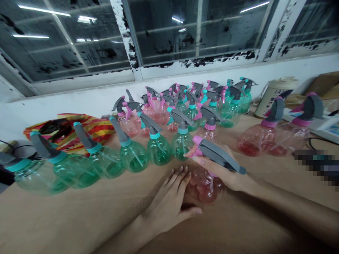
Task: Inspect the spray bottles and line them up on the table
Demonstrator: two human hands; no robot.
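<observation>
A pink spray bottle stands on the table in front of me, with reddish liquid in its clear body. My right hand is closed around its neck, below the grey and pink spray head. On the bottle's left side, my left hand lies low with its fingers stretched out. Whether its fingertips touch the bottle is unclear. Just beyond my hands, a row of green spray bottles with turquoise collars runs to the left. Another pink spray bottle stands right behind the held one.
Many more pink and green spray bottles crowd the back near the wall. Two pink bottles stand at the right. A red and yellow plastic bag, a cream-coloured container and a blurred dark object lie around the brown table.
</observation>
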